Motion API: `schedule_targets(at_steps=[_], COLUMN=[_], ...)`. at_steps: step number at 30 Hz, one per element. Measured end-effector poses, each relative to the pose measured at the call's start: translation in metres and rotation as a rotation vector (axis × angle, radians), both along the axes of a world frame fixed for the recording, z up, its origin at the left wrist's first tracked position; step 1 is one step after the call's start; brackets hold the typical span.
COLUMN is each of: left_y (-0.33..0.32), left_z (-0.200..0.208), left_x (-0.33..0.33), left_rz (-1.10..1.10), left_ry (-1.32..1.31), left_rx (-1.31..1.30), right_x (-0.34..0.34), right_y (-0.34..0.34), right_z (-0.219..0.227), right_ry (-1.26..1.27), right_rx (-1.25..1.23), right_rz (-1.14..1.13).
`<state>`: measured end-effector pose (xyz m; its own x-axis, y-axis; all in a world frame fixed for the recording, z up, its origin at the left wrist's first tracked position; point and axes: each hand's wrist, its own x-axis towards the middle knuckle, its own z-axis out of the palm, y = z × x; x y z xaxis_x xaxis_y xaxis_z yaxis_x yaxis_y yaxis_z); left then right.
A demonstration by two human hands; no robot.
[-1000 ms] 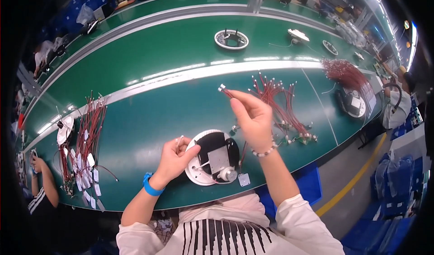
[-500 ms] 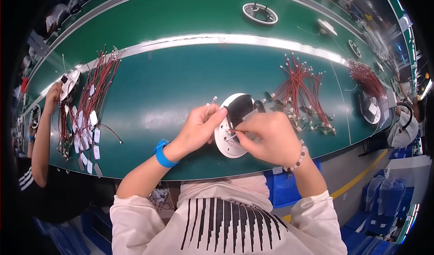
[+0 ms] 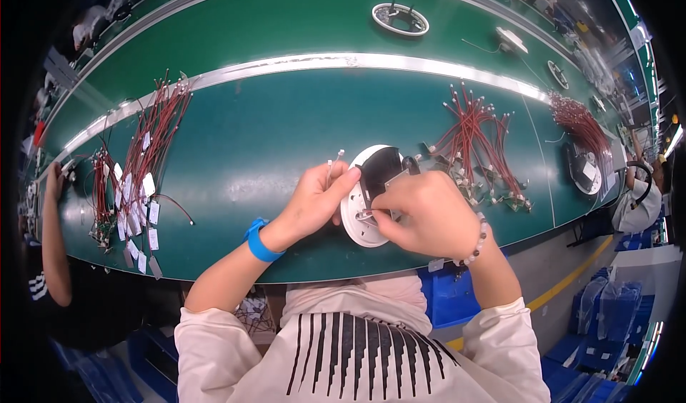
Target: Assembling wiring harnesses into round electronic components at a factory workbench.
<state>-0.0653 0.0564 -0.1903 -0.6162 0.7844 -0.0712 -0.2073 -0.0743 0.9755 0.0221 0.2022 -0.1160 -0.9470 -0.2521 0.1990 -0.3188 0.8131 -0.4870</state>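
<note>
Tilted above the green table is a white round housing (image 3: 361, 232) with a black inner piece (image 3: 380, 173). My left hand (image 3: 316, 197) grips its left rim, thumb on top and fingers underneath. Thin white wires with small plugs (image 3: 341, 152) stick up beside the left fingers. Over the lower middle of the housing, my right hand (image 3: 421, 206) is closed in a pinch. A small wire connector (image 3: 364, 215) with a bit of dark red wire shows at its fingertips, against the housing's face. The palm side of the right hand is hidden.
Red wire bundles with small boards lie to the right (image 3: 471, 131) and left (image 3: 153, 138). At the far right sit another round housing (image 3: 586, 171) and more red wires (image 3: 579, 128). Beyond the metal strip, a ring-shaped part (image 3: 400, 20) rests on the green belt. A co-worker's arm (image 3: 53, 231) is far left.
The right fingertips and connector have moved slightly down on the housing. The co-worker's hand has gone left, its white part no longer in plain sight. Parts on the belt have shifted left.
</note>
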Motion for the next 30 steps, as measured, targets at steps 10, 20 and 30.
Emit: schedule_targets(at_steps=[10, 20, 30], left_y=[-0.001, 0.002, 0.005], left_z=[0.004, -0.008, -0.020], left_x=[-0.002, -0.004, -0.005], left_rz=[-0.018, 0.141, 0.163], left_ry=[0.030, -0.161, -0.241], left_rx=[-0.019, -0.032, 0.017], right_x=[-0.014, -0.004, -0.010], right_y=[-0.012, -0.019, -0.024], right_z=[0.008, -0.011, -0.011], right_ry=[-0.044, 0.071, 0.060], right_rx=[0.318, 0.267, 0.363], right_rz=[0.137, 0.066, -0.020])
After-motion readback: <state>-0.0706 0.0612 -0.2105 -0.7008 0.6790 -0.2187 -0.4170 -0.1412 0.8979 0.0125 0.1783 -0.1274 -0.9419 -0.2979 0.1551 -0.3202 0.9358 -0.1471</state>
